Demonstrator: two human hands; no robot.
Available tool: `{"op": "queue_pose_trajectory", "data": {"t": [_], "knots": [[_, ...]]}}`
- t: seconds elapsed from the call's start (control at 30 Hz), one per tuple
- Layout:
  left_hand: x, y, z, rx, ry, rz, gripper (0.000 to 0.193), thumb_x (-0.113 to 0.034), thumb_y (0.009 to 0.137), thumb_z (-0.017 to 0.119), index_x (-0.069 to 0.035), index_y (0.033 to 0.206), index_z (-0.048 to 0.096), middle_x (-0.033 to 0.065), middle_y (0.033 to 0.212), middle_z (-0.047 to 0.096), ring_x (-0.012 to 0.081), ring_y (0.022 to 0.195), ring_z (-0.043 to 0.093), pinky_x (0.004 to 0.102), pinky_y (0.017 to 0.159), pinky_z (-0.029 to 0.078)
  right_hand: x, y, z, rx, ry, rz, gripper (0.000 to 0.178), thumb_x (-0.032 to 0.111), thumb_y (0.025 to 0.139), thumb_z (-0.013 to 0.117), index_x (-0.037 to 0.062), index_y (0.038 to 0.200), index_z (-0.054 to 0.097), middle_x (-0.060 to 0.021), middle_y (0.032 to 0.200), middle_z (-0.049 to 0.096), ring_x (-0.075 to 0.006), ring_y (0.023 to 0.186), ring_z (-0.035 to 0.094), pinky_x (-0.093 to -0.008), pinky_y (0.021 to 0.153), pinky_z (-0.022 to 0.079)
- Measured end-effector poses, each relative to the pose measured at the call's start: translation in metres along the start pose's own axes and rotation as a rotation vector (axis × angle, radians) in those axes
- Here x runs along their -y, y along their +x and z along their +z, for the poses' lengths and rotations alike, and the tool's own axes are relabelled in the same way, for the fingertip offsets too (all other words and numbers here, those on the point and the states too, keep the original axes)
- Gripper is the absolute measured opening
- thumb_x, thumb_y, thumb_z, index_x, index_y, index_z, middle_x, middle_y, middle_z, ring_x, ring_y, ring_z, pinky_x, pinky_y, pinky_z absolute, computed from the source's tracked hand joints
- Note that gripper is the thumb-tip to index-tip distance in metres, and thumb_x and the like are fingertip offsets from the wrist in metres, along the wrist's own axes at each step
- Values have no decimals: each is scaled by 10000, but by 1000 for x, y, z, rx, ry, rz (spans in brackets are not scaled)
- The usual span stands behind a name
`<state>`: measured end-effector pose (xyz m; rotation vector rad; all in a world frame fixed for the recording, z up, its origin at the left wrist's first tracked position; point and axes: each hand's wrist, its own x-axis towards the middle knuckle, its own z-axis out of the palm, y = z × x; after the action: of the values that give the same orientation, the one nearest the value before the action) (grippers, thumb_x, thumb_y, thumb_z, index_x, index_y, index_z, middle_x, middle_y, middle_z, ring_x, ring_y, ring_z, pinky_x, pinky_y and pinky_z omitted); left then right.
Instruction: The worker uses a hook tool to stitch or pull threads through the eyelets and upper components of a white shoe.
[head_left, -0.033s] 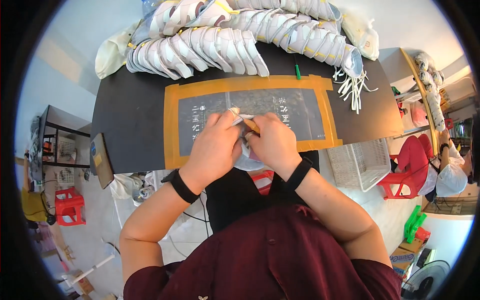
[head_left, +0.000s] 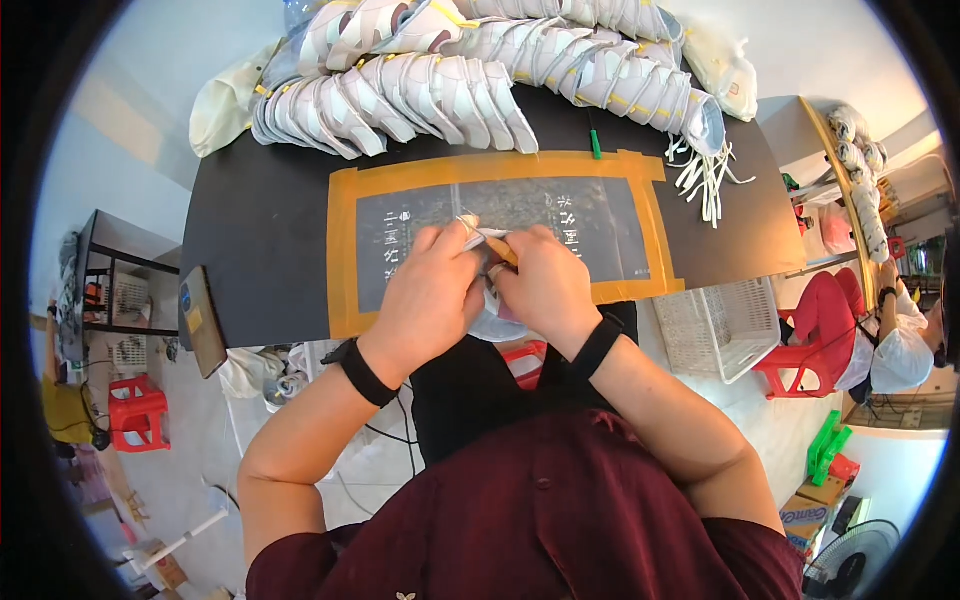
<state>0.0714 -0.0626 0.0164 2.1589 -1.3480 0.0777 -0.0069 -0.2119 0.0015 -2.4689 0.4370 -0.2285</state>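
A small shoe-making workshop: rows of unfinished white-and-grey shoe uppers are stacked along the far edge of a black worktable, loose white laces beside them, a white plastic basket below its right edge.

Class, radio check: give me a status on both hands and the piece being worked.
Left hand and right hand together, gripping a small pale shoe piece above the mat. Right hand also holds a thin stick tool. Nothing in the way.

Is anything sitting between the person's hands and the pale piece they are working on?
Nothing visible does. The left hand and right hand already close around the pale piece, with a thin stick-like tool between the fingers above the taped mat. The stacked shoe uppers lie apart, farther back.
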Motion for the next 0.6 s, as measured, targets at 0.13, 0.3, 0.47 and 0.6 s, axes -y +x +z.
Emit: {"op": "queue_pose_trajectory", "data": {"t": [0.13, 0.3, 0.47, 0.6], "knots": [[2, 2, -2, 15, 6, 19, 206, -36, 744, 655, -5, 947, 666, 151, 1257, 549, 335, 1069, 533, 404, 874, 517, 3, 7, -3, 82, -19, 29, 211, 200, 801, 636, 37, 934, 651, -168, 1025, 632, -381, 903, 643, -452, 778, 519], [7, -2, -6, 135, 18, 17, 283, -51, 760, 652, 11, 1036, 669, 188, 1327, 523, 368, 1154, 521, 418, 933, 488, -2, 8, -12, 154, 10, 10, 228, 222, 808, 623, 32, 934, 638, -175, 1023, 627, -381, 916, 640, -456, 790, 516], [12, -9, -10, 132, 23, 38, 322, -31, 774, 630, 16, 1091, 660, 202, 1384, 490, 379, 1181, 524, 415, 969, 474, -3, 7, -16, 213, 12, -24, 234, 232, 813, 627, 34, 938, 639, -168, 1016, 624, -377, 912, 639, -458, 789, 515], [10, -5, -8, 133, 41, 53, 329, -31, 775, 632, 25, 1098, 657, 215, 1383, 487, 382, 1178, 526, 419, 972, 472, -5, 7, -8, 159, 22, -13, 240, 248, 824, 635, 42, 946, 644, -164, 1007, 628, -374, 913, 640, -455, 788, 515]]}}
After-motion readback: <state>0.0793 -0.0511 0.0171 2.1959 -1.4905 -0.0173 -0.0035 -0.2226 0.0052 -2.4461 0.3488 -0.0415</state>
